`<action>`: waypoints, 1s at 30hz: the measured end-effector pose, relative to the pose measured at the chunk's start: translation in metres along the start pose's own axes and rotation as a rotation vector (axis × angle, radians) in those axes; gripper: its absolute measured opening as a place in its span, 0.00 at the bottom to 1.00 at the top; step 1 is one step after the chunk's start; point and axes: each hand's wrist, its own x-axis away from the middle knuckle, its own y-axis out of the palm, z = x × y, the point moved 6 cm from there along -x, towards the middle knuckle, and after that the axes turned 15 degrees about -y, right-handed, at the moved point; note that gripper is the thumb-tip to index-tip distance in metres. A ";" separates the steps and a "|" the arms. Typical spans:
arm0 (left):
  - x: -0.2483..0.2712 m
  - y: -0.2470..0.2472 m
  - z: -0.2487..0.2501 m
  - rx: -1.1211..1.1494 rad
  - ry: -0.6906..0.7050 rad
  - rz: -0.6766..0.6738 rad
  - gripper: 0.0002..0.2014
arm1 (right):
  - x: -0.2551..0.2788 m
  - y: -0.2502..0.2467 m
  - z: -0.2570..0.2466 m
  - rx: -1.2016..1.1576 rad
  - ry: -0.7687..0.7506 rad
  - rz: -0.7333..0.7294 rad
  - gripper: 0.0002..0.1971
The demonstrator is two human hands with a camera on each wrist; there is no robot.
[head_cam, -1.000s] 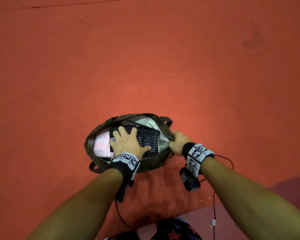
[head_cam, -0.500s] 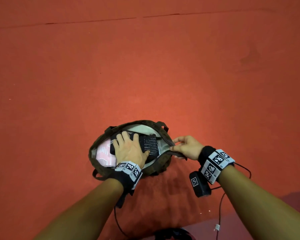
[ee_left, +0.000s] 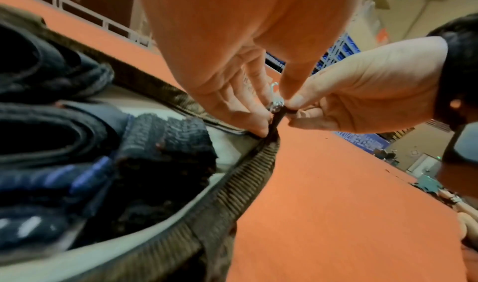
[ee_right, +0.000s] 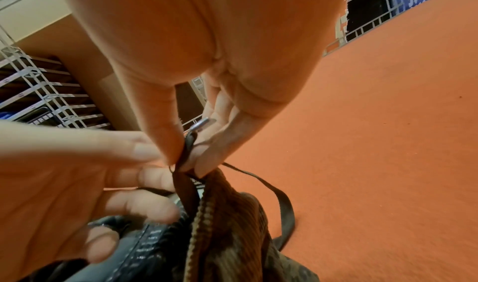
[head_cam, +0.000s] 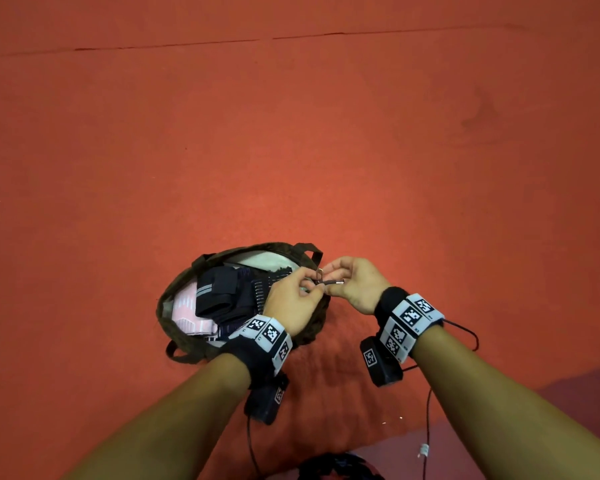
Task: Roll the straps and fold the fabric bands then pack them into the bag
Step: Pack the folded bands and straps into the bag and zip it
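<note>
The red carpet (head_cam: 326,140) lies bare all round the brown bag (head_cam: 174,292), so approach is free from every side. The bag's open mouth is filled by rolled dark straps (head_cam: 219,292) and a pink folded band (head_cam: 187,310), and both hands (head_cam: 291,299) (head_cam: 357,285) crowd its right rim at the zipper end (head_cam: 321,277).
</note>
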 end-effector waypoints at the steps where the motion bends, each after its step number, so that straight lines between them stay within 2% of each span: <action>1: -0.001 0.002 -0.002 0.045 -0.024 0.010 0.02 | 0.001 0.000 0.000 0.009 -0.010 0.013 0.12; 5: -0.004 0.007 -0.003 0.122 -0.043 0.032 0.04 | 0.008 -0.004 0.005 0.011 -0.037 0.086 0.09; 11: -0.001 0.006 0.001 0.021 -0.105 0.076 0.02 | 0.016 -0.021 0.017 0.082 -0.009 0.145 0.08; 14: 0.006 0.005 0.013 -0.143 -0.078 0.114 0.05 | 0.018 -0.033 0.019 0.166 -0.012 0.175 0.09; 19: 0.018 -0.011 0.033 -0.524 0.030 0.353 0.07 | 0.018 -0.047 0.027 0.194 0.038 0.253 0.11; 23: 0.017 -0.018 0.027 -0.639 0.066 0.416 0.07 | 0.014 -0.051 0.033 0.168 0.103 0.284 0.10; 27: 0.013 -0.029 0.020 -0.716 0.134 0.484 0.06 | 0.012 -0.049 0.036 0.296 0.119 0.267 0.05; 30: 0.007 -0.041 0.003 -0.740 0.058 0.456 0.08 | 0.015 -0.049 0.047 0.354 0.168 0.279 0.07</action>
